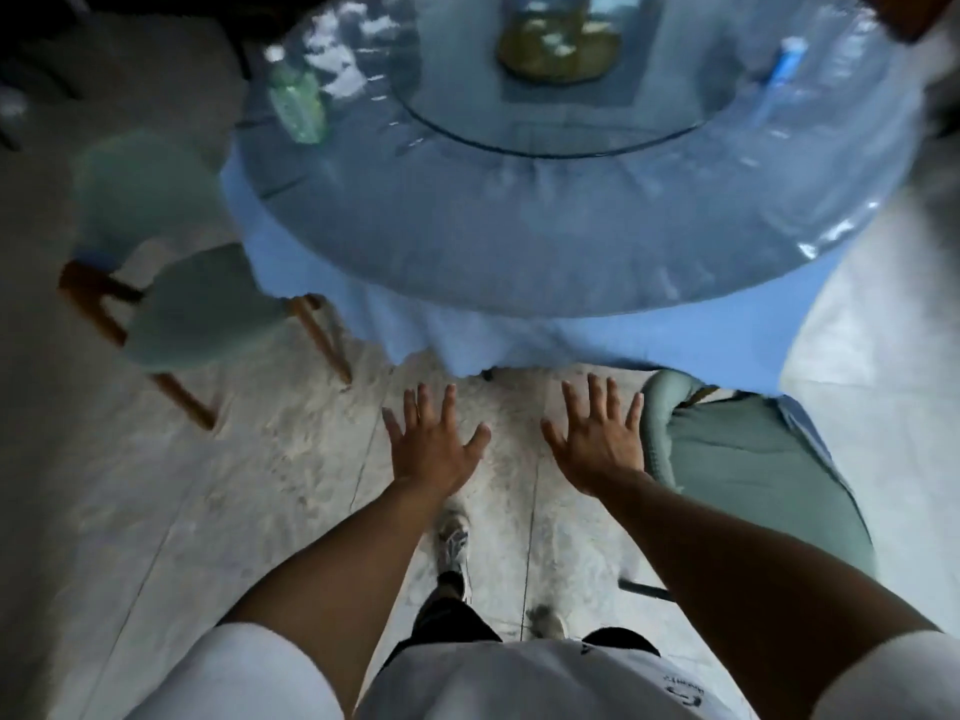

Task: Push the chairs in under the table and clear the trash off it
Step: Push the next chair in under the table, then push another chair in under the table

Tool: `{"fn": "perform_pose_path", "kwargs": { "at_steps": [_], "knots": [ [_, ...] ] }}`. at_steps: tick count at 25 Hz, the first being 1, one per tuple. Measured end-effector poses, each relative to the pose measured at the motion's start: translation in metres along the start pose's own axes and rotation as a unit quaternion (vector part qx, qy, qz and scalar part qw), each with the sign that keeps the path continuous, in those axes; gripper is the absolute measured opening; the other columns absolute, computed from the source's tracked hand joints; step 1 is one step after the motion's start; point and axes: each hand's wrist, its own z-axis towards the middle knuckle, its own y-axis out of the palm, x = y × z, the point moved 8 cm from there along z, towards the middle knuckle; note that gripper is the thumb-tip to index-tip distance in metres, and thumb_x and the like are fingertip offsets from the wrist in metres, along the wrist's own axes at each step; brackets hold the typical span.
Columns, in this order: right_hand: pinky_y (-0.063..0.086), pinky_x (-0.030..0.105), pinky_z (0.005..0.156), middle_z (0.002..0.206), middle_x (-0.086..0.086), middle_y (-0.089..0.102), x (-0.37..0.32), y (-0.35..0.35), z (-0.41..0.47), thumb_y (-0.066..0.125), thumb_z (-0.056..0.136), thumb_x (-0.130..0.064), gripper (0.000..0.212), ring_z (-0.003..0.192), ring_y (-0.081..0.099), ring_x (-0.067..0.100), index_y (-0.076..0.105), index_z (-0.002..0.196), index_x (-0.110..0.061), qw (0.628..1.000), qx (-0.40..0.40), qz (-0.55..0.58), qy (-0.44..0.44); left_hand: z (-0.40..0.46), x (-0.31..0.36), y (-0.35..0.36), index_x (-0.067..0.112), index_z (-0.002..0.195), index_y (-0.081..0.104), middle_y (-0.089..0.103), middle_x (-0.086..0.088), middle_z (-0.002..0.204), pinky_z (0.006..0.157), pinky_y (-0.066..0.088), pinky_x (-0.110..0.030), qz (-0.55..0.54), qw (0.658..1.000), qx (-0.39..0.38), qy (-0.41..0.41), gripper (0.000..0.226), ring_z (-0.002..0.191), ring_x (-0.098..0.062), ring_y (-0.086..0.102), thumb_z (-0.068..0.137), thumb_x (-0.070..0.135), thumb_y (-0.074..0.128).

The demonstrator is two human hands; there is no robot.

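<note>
A round table [519, 241] with a blue cloth under clear plastic fills the upper view. On it lie a green plastic bottle [297, 103] at the left, a blue-labelled bottle [784, 70] at the right and a blurred olive-coloured object [558, 46] on the glass turntable. A pale green chair [171, 283] with wooden legs stands pulled out at the left. Another green chair [748, 459] stands at the right, partly under the cloth. My left hand [434, 446] and my right hand [597, 441] are spread flat, fingers straight, over the floor in front of the table, holding nothing. The right hand is just beside the right chair's back.
The pale marbled floor [260, 485] stretches between the two chairs. My feet and white shirt show at the bottom. A dark shape [904, 13] sits at the top right corner. The picture is blurred by motion.
</note>
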Motion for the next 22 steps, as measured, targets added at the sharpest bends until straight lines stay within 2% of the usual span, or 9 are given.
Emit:
{"fn": "perform_pose_path", "kwargs": {
  "at_steps": [4,9,15,22],
  "knots": [
    [-0.011,0.062,0.122,0.17,0.013,-0.002,0.048,-0.017,0.027,0.018,0.1,-0.065,0.073,0.156,-0.008,0.034,0.01,0.162,-0.025,0.987,0.017,0.048,0.153,0.087,0.055,-0.016,0.029,0.163,0.003,-0.005,-0.013,0.171,0.122,-0.007,-0.062,0.042,0.99,-0.026,0.135,0.084,0.157,-0.032,-0.009,0.095,0.075,0.02],
    [-0.009,0.064,0.12,0.17,0.015,-0.001,0.096,-0.027,0.029,0.016,0.101,-0.062,0.072,0.156,-0.008,0.037,0.009,0.161,-0.024,0.949,0.043,0.098,0.297,0.155,0.147,-0.036,0.027,0.163,0.004,-0.004,-0.013,0.171,0.122,-0.008,-0.062,0.094,0.954,-0.034,0.283,0.084,0.157,-0.032,-0.008,0.095,0.074,0.021],
    [-0.009,0.063,0.122,0.17,0.014,-0.001,0.159,-0.005,0.005,0.014,0.1,-0.067,0.074,0.156,-0.008,0.036,0.011,0.161,-0.026,0.89,0.054,0.171,0.42,0.16,0.275,-0.009,0.026,0.163,0.002,-0.006,-0.014,0.171,0.121,-0.008,-0.063,0.196,0.867,-0.046,0.455,0.084,0.157,-0.032,-0.01,0.095,0.073,0.018],
    [-0.009,0.061,0.123,0.17,0.013,0.0,0.207,0.021,-0.032,0.011,0.099,-0.068,0.075,0.156,-0.007,0.034,0.011,0.161,-0.025,0.818,0.055,0.237,0.521,0.14,0.364,0.033,0.027,0.163,-0.003,-0.011,-0.014,0.17,0.123,-0.009,-0.058,0.25,0.79,-0.081,0.555,0.086,0.156,-0.031,-0.015,0.094,0.075,0.017]
  ]
}}
